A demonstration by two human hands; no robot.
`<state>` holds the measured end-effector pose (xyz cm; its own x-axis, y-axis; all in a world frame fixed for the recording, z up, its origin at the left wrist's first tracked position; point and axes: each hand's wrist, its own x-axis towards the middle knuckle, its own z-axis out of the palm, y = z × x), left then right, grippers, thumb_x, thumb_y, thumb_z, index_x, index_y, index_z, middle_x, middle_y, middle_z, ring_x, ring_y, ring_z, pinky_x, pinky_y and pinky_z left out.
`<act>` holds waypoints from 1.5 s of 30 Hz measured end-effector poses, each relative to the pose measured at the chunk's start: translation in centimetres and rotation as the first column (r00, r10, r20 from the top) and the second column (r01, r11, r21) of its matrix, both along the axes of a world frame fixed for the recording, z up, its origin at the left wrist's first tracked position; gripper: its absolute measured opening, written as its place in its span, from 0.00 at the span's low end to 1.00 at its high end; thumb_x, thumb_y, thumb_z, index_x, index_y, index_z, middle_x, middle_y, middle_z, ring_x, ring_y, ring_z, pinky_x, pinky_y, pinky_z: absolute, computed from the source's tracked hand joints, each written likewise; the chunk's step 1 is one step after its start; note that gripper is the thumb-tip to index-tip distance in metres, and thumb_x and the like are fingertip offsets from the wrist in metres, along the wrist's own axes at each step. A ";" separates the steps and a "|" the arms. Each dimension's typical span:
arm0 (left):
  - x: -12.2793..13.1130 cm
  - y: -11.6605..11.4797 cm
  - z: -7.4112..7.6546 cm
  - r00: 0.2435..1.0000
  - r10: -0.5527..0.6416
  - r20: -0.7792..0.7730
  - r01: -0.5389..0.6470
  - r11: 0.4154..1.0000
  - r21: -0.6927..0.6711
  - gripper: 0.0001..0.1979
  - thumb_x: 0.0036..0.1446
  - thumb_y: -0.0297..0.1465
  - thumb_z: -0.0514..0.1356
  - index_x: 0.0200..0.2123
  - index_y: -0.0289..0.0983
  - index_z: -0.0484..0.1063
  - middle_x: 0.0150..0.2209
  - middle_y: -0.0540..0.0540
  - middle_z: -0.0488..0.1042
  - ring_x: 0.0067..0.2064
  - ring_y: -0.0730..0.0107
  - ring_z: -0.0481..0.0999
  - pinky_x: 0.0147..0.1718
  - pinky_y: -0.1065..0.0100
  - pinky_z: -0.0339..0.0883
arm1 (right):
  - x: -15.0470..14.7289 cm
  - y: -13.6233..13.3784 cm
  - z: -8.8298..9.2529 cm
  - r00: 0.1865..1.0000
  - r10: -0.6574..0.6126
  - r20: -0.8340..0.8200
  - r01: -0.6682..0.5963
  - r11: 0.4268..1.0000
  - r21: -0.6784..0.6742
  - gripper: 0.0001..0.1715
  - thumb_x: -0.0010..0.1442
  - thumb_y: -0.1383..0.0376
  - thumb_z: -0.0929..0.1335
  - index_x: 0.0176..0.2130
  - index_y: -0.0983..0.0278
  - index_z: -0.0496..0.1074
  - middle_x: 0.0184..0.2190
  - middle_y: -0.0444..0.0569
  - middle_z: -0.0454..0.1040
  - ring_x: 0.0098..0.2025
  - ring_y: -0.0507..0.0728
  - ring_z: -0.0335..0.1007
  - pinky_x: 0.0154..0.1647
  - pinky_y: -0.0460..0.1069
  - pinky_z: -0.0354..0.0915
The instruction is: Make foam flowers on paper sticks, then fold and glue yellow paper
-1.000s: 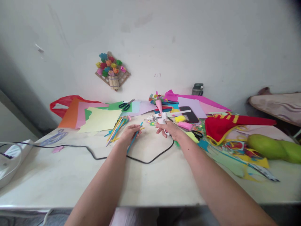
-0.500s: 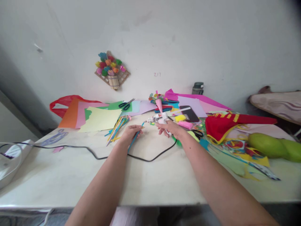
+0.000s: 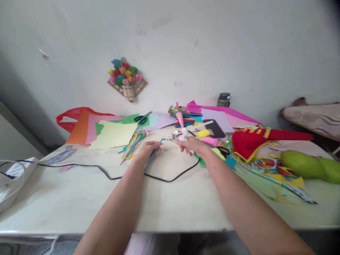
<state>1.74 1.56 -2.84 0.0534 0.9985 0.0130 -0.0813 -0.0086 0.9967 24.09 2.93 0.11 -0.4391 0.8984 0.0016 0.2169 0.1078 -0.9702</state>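
Note:
My left hand (image 3: 149, 148) is closed on a thin blue paper stick (image 3: 152, 155) that slants down toward me. My right hand (image 3: 192, 145) grips a white glue gun (image 3: 177, 135) whose nozzle points left and meets the stick's top end. The gun's black cord (image 3: 170, 179) loops across the white table (image 3: 170, 205) below both hands. A bundle of coloured paper sticks (image 3: 131, 144) lies just left of my left hand.
Coloured paper sheets (image 3: 111, 132) and black-handled scissors (image 3: 142, 118) lie at the back left. A phone (image 3: 214, 129), paper scraps, red cloth (image 3: 255, 140) and a green object (image 3: 308, 165) crowd the right. A paper-flower craft (image 3: 126, 79) hangs on the wall. A white appliance (image 3: 12, 177) sits far left.
My right hand closed on the glue gun, lifted it off the table and brought its nozzle left to the tip of the blue stick. The left hand barely moved.

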 end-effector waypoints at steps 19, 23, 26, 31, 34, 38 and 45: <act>0.4 -0.5 0.5 1.000 0.009 -0.028 -0.010 1.000 -0.021 0.14 0.39 0.35 0.65 0.27 0.32 0.68 0.19 0.49 0.71 0.15 0.82 0.61 0.14 0.77 0.51 | -0.2 0.2 -0.3 0.998 -0.063 -0.011 0.063 0.998 0.025 0.19 0.47 0.53 0.69 0.25 0.66 0.63 0.15 0.40 0.64 0.10 0.44 0.54 0.07 0.41 0.48; 0.4 -0.5 0.6 1.000 0.006 -0.026 -0.006 1.000 -0.021 0.15 0.38 0.35 0.65 0.27 0.32 0.68 0.19 0.49 0.71 0.15 0.82 0.61 0.14 0.77 0.52 | -0.2 0.1 -0.2 0.998 -0.070 -0.003 0.070 0.997 0.046 0.19 0.47 0.53 0.69 0.25 0.66 0.64 0.15 0.40 0.64 0.10 0.44 0.53 0.07 0.41 0.48; 0.4 -0.5 0.6 1.000 0.003 -0.027 -0.004 1.000 -0.019 0.15 0.38 0.36 0.65 0.27 0.32 0.68 0.19 0.49 0.71 0.15 0.82 0.61 0.14 0.77 0.52 | -0.2 0.1 -0.2 0.997 -0.072 0.033 0.069 0.995 0.067 0.18 0.48 0.54 0.68 0.26 0.66 0.65 0.15 0.41 0.64 0.10 0.44 0.53 0.07 0.41 0.48; 0.5 -0.5 0.6 1.000 0.009 -0.019 -0.009 1.000 -0.015 0.15 0.38 0.36 0.65 0.26 0.32 0.68 0.19 0.49 0.71 0.15 0.82 0.61 0.14 0.76 0.51 | -0.2 -0.2 0.2 0.991 -0.084 0.108 0.070 0.990 0.125 0.20 0.46 0.52 0.69 0.24 0.66 0.64 0.15 0.41 0.65 0.11 0.44 0.54 0.08 0.41 0.50; 0.5 -0.5 0.6 1.000 0.006 -0.020 -0.006 1.000 -0.013 0.14 0.39 0.36 0.65 0.26 0.32 0.68 0.19 0.49 0.71 0.15 0.82 0.61 0.14 0.76 0.51 | -0.2 -0.5 0.6 0.984 -0.100 0.146 0.077 0.984 0.158 0.21 0.46 0.51 0.69 0.26 0.66 0.65 0.16 0.42 0.65 0.11 0.45 0.55 0.08 0.41 0.51; 0.4 -0.5 0.5 1.000 -0.009 -0.019 0.009 1.000 -0.004 0.14 0.40 0.35 0.65 0.27 0.32 0.68 0.19 0.49 0.71 0.16 0.82 0.62 0.14 0.76 0.51 | -0.5 -0.6 0.9 0.968 -0.119 0.220 0.073 0.976 0.206 0.20 0.46 0.51 0.69 0.25 0.66 0.64 0.16 0.43 0.66 0.11 0.46 0.56 0.09 0.42 0.53; 0.5 -0.7 0.7 1.000 -0.019 -0.013 0.019 1.000 0.011 0.14 0.40 0.35 0.65 0.27 0.32 0.68 0.19 0.50 0.70 0.16 0.82 0.61 0.14 0.77 0.51 | -0.9 -0.1 0.8 0.892 -0.221 0.394 0.017 0.888 0.459 0.16 0.46 0.52 0.69 0.27 0.63 0.70 0.17 0.45 0.67 0.18 0.51 0.63 0.17 0.44 0.56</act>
<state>2.22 0.88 -2.11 0.0722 0.9971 0.0231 -0.0682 -0.0181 0.9975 23.18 2.86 0.88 -0.3769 0.8945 0.2404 0.6335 0.4383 -0.6377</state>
